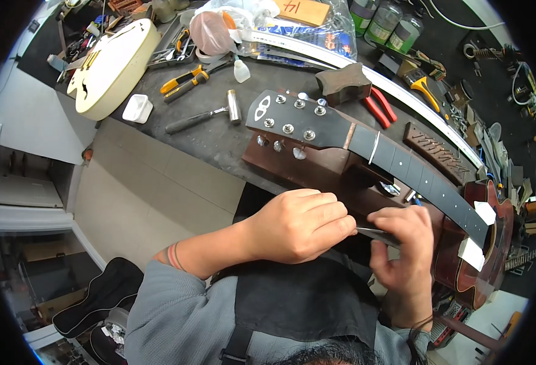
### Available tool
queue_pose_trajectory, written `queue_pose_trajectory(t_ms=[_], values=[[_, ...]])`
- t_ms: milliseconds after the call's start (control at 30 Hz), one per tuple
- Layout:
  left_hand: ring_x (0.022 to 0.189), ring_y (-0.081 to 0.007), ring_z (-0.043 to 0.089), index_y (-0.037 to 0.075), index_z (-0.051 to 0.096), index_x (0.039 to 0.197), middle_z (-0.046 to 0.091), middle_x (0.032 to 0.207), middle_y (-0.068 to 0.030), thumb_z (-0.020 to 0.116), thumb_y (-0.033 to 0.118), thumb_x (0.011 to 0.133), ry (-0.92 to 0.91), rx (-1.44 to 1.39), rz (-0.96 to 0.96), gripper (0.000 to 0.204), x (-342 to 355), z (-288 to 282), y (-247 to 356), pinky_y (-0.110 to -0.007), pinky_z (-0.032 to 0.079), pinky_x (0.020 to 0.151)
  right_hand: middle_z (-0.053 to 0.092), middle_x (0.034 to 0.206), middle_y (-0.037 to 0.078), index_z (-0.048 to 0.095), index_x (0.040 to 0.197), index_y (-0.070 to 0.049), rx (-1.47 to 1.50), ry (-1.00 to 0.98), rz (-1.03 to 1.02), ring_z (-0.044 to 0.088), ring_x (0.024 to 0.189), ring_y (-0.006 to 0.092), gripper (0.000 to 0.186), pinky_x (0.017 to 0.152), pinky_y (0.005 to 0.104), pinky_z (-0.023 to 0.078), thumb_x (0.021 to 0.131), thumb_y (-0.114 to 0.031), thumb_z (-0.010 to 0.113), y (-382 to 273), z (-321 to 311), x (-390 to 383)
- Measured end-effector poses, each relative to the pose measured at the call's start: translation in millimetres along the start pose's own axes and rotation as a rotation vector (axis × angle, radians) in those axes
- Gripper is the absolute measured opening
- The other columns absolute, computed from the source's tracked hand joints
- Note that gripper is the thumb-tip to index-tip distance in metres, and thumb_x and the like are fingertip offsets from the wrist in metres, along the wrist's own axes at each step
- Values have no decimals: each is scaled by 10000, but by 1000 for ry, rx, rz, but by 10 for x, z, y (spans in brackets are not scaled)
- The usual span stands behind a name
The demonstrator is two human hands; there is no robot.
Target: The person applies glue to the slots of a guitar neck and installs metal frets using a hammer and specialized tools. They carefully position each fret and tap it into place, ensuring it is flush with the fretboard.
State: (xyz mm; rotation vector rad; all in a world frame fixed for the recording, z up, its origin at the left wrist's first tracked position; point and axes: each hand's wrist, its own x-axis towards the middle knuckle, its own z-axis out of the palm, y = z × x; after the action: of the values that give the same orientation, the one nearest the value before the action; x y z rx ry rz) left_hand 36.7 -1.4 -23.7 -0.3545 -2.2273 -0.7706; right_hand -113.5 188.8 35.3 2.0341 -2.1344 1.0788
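My left hand (307,226) is closed in front of my apron, knuckles up, with a thin grey metal strip (371,231) sticking out past its fingertips. The strip's kind cannot be made out. Its far end runs between the fingers and thumb of my right hand (405,240), which is a little blurred; thumb and fingertips stand apart. Just beyond both hands lies an acoustic guitar, its dark fretboard (400,164) slanting from upper left to lower right. A bright piece of fret wire (374,148) lies across the board near the nut. Tuning posts stud the black headstock (292,121).
A brown wooden support (292,167) sits beneath the neck. On the bench are a hammer (207,115), yellow-handled pliers (182,82), red-handled pliers (379,108), a dark block (344,84) and a white dish (137,109). A pale guitar body (119,67) lies at far left.
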Motion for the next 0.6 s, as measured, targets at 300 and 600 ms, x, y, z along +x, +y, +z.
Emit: queue_pose_trajectory(t_ms=[300,600], values=[[701,-178,679,131,709,882,686,813,13,791,109,803,37,362,152,116,40,-631,-247,-327,519,588,696,840,43,698,1159,-49,45,-85,13,664,707,236,344,711,370,486,831,46,740,69,274,-45],[1376,-456,533,86,523,1561,575,1481,-249,774,495,951,-427,927,-982,776,-902,-2201,-2530,-482,432,1175,743,1092,173,565,1258,-2,1284,46,409,735,1079,247,150,995,391,575,1133,-33,489,337,586,-456]])
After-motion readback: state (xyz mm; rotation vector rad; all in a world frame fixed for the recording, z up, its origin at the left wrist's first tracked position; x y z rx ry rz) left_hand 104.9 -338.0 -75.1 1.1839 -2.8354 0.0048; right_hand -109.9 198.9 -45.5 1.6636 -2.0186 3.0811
